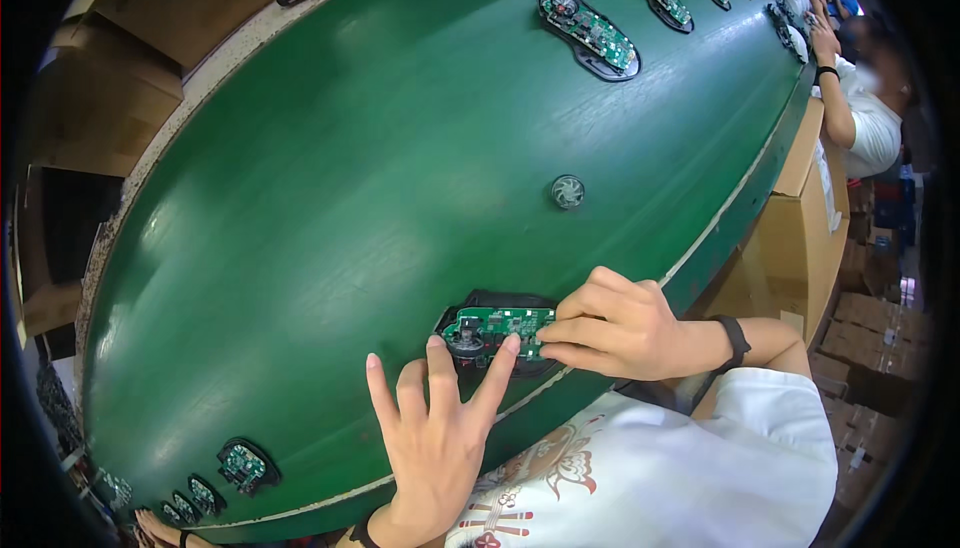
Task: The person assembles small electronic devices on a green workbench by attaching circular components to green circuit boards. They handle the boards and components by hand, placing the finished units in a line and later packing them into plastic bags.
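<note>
A green circuit board (500, 323) lies in a black plastic shell (490, 299) at the near edge of the green table. A dark round wheel (466, 340) sits at the board's left end. Spread out, the fingers of my left hand (435, 438) rest on the assembly, with one tip on the board and another beside the wheel. My right hand (625, 328) is closed at the board's right end, its fingertips pinched there and hiding that end. Beyond both hands, a small spoked grey wheel (568, 192) lies by itself on the table.
Farther up the green table (330, 198) lie more shells with boards (590, 33), in a row toward a co-worker (865, 108) at upper right. Similar units (247, 465) lie at lower left, near another person's hand (165, 530). Cardboard boxes (770, 258) stand along both sides.
</note>
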A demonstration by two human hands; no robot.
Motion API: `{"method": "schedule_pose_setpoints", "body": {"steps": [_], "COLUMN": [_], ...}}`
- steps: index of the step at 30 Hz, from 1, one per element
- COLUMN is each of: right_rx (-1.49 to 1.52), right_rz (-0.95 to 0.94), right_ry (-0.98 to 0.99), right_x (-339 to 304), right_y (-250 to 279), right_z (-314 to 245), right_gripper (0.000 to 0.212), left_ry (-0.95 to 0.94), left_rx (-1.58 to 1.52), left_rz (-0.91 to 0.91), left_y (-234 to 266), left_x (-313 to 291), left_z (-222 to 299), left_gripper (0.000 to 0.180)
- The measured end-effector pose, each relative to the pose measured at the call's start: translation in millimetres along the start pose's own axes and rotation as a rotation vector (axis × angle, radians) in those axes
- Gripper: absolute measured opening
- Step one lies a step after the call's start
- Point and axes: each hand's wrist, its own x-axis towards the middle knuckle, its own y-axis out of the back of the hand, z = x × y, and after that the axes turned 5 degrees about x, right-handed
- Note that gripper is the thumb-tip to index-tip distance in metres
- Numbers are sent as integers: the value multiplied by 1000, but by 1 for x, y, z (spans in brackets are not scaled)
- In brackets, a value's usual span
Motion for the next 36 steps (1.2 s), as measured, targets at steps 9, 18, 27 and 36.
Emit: {"method": "schedule_pose_setpoints", "body": {"steps": [9,18,27,36], "right_rx": [-58,-120,-131,-399], "right_rz": [78,117,103,-89], "right_ry": [1,18,-66,416], "right_x": [1,4,3,-12], "right_y": [-7,-17,-16,-4], "right_z": [-3,-2,-2,10], "right_gripper": [20,23,19,29], "left_ry": [-3,-19,55,656], "left_rx": [-27,-25,-276,110], "left_rz": [13,1,-26,-73], "left_y": [-2,-3,12,52], "left_x": [4,6,0,-74], "left_z": [-2,-3,-23,-89], "left_gripper": [67,68,87,69]}}
